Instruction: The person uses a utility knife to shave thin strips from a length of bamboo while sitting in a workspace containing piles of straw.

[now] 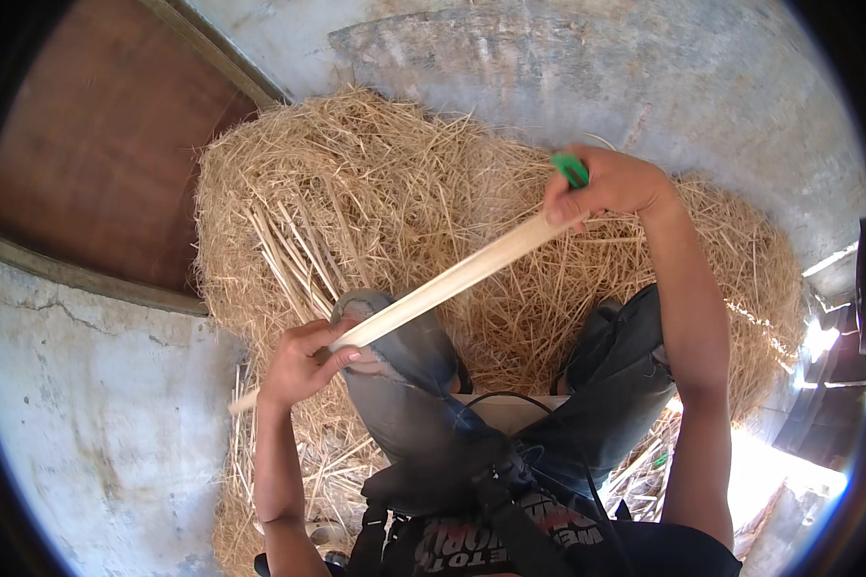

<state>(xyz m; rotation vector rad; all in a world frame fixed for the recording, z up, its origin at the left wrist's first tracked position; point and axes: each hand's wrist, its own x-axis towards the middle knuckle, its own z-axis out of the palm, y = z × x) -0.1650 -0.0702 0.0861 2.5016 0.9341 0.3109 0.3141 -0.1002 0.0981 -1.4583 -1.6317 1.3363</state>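
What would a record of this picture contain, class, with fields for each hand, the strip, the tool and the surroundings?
Left hand: grips the strip
Right hand: holds a green tool at the strip's upper end
Strip: pale, long, slanting up to the right
Green tool: type unclear
Straw: dry, heaped by the wall
Wall: grey, worn
Panel: brown, upper left
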